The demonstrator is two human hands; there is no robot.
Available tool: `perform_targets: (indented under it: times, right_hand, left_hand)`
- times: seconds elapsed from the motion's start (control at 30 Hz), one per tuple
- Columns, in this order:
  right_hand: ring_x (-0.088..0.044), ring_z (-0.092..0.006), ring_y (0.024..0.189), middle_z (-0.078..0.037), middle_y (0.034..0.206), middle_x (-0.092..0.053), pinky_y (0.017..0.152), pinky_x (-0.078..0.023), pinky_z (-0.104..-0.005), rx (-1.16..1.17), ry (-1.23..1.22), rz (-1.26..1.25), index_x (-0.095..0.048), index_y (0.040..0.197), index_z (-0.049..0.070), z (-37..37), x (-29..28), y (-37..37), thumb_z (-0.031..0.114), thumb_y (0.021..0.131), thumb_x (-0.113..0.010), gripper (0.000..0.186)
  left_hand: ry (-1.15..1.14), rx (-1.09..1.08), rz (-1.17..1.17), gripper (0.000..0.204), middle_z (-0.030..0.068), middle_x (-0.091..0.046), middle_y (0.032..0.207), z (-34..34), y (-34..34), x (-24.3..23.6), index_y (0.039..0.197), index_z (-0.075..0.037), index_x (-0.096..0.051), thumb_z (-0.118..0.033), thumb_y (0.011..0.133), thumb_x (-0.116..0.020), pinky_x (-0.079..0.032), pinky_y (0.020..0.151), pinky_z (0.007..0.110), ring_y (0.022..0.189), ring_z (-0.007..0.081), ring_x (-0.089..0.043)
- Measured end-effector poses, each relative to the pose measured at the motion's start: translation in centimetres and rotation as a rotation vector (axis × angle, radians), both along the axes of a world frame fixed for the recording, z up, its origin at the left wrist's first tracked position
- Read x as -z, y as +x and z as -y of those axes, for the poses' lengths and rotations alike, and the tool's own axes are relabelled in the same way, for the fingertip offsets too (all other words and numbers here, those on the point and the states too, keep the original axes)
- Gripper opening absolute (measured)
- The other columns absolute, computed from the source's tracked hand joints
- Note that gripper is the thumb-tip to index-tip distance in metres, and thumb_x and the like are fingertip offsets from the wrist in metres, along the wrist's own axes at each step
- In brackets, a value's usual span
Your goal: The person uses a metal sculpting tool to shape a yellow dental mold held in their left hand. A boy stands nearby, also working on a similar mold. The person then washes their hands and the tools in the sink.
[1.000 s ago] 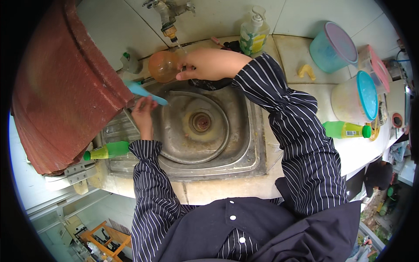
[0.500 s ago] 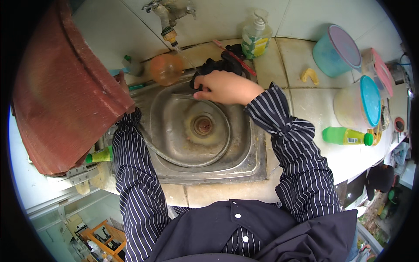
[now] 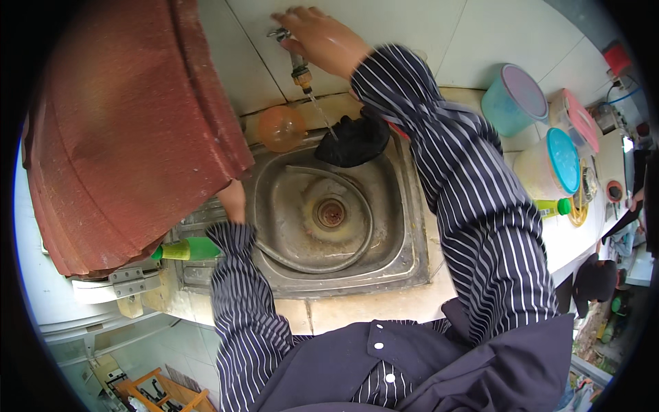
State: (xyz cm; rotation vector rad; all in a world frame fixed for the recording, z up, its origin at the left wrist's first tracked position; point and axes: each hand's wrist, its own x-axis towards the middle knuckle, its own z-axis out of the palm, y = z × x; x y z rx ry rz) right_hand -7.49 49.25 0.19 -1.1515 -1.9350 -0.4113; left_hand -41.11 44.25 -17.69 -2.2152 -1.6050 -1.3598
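Note:
My right hand [image 3: 326,42] is up at the wall tap [image 3: 300,72], thumb below and fingers above its metal handle [image 3: 279,33]; the fingers are slightly blurred. Water runs from the nozzle onto a crumpled, wet-looking black cloth item [image 3: 357,143] at the back rim of the metal sink [image 3: 343,283]. A large reddish-brown panel [image 3: 137,137] fills the left side. My left hand [image 3: 235,201] shows only near the wrist, since the panel covers its fingers; what they hold is hidden. A grey hose [image 3: 368,230] curves around the drain inside the sink.
An orange translucent ball-like thing [image 3: 281,128] sits behind the sink. A green bottle [image 3: 195,248] lies left of it. On the right counter stand a blue tub with a purple lid [image 3: 515,101], a tub with a turquoise lid [image 3: 563,161] and a pink-lidded container [image 3: 582,120].
My right hand has left the black cloth item and risen to the tap handle. The black item now hangs lower over the sink's back rim. The view has shifted, and the soap bottle is hidden.

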Motion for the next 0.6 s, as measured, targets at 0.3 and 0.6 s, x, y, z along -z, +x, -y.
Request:
perform_targets:
  times: [0.3, 0.6]
  right_hand:
    - [-0.061, -0.0230, 0.093, -0.011, 0.104, -0.061, 0.078, -0.051, -0.0357, 0.184, -0.705, 0.607, -0.053, 0.116, 0.002, -2.0, -5.0, -5.9, 0.027, 0.094, -0.052, 0.034]
    - [-0.061, -0.0176, 0.091, -0.009, 0.111, -0.059, 0.079, -0.051, -0.0269, -0.736, -0.999, -1.095, -0.045, 0.128, 0.003, 6.4, 1.8, 2.0, 0.029, 0.094, -0.052, 0.044]
  left_hand:
    - [-0.211, -0.007, 0.307, 0.008, 0.0123, -0.055, 0.107, 23.5, 1.3, -3.0, 0.092, 0.000, -0.061, -0.004, 0.087, -0.057, -0.043, 0.087, 0.034, 0.098, 0.0247, -0.053]
    - [-0.261, 0.149, 0.333, 0.023, 0.0094, -0.059, 0.109, 25.3, 1.3, -3.6, 0.069, -0.001, -0.062, -0.017, 0.082, -0.071, -0.044, 0.086, 0.036, 0.101, 0.0251, -0.052]
